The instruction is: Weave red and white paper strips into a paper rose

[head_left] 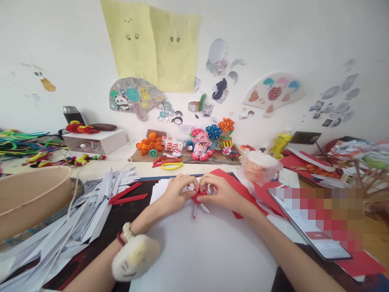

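Both hands meet above a large white sheet (206, 243), pinching a small piece of folded red paper (199, 197) between them. My left hand (179, 190) has its thumb and forefinger closed on the left side of the piece. From the right, my right hand (220, 190) grips the same piece with thumb and fingertips. White pointed strips (204, 208) stick out below the red paper, and a thin stick-like thing with a red tip (195, 211) lies just under it. The fingers hide part of the fold. A plush scrunchie (135, 257) hangs at my left wrist.
White paper strips (97, 207) and two red strips (129, 194) lie to the left, beside a beige basin (33, 198). Red sheets (237, 190), a plastic tub (257, 164) and a tablet (313, 227) are on the right. Craft flowers (213, 133) stand along the wall.
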A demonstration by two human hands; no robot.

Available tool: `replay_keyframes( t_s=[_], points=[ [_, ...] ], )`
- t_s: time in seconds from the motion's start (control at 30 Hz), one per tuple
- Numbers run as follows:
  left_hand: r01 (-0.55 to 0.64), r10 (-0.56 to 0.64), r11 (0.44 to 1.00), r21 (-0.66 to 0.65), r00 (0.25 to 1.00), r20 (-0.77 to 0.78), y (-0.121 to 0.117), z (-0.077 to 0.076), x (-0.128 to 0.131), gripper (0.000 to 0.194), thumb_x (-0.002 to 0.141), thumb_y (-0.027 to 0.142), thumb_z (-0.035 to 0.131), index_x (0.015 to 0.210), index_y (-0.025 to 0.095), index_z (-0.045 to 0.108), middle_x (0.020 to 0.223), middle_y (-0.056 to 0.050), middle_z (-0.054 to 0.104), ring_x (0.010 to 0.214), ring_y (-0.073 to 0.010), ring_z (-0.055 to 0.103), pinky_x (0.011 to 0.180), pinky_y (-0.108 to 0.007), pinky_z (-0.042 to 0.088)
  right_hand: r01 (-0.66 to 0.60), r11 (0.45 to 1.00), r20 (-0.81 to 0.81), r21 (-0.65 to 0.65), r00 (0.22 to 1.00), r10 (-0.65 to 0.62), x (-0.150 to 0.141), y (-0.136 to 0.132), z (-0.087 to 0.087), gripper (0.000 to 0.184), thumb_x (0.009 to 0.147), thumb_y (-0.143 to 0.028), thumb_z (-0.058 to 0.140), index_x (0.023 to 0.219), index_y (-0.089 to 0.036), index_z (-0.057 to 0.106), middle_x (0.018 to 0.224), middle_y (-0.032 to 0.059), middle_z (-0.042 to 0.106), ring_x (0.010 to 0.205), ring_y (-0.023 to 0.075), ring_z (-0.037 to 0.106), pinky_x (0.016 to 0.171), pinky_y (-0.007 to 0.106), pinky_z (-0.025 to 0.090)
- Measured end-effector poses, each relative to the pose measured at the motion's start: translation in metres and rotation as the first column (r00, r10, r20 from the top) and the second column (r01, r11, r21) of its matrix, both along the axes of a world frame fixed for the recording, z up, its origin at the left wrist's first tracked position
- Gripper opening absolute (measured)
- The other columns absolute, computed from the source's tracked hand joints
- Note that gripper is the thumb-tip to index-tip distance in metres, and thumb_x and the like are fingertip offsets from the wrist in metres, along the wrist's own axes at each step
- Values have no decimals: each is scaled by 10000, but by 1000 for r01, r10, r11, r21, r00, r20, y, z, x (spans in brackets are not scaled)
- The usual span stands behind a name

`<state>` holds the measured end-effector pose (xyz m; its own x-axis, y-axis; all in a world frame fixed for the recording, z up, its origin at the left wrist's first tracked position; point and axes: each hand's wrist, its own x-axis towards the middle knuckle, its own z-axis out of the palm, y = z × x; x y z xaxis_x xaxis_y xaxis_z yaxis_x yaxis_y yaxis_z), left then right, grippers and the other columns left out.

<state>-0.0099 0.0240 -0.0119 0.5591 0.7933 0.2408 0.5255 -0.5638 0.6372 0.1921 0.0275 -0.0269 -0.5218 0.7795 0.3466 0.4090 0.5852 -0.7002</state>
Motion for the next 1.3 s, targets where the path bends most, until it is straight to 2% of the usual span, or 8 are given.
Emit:
replay_keyframes(
  t_s=[0.1,0.27,0.63,0.93,1.2,1.3],
  points=[
    [6,-6,1000,-7,1000,7,1,0,0,79,855,212,528,805,212,588,945,-14,653,979,-226,501,912,-368,358,-28,1000,22,12,999,28,0,0,-1,290,840,-511,666,813,-224,696,887,20,619,776,155,548,657,256,429],
    [39,-39,999,-11,999,24,5,-4,-3,92,853,210,511,822,213,597,917,-12,644,955,-218,505,890,-357,383,-52,999,-1,5,999,52,-1,-2,1,287,866,-484,646,782,-219,717,916,35,612,797,161,546,648,262,429],
    [106,-103,993,-52,993,54,10,-2,-7,75,824,207,521,792,196,588,895,-13,623,909,-187,536,864,-315,432,-97,993,-22,-66,995,96,3,3,-3,250,842,-458,682,780,-221,728,927,30,596,764,145,506,625,250,409],
    [99,-95,994,-50,993,64,9,-3,-7,100,835,258,549,822,206,634,902,-7,647,913,-189,543,865,-310,432,-79,997,5,-15,997,79,2,0,-1,307,849,-501,658,750,-218,723,910,41,638,810,166,545,633,266,422],
    [78,-77,996,46,997,-21,5,-2,-6,192,905,368,529,905,228,661,976,-12,677,969,-208,526,944,-357,370,9,1000,21,25,1000,-10,1,-2,-3,323,825,-510,679,695,-214,664,880,23,640,778,161,568,649,272,452],
    [56,-53,996,72,997,-51,3,0,-4,202,880,418,578,863,226,636,948,-9,669,982,-220,516,959,-383,344,0,1000,8,-5,1000,0,1,-4,0,358,834,-538,654,687,-212,657,886,28,646,782,163,574,653,272,450]
  ],
)
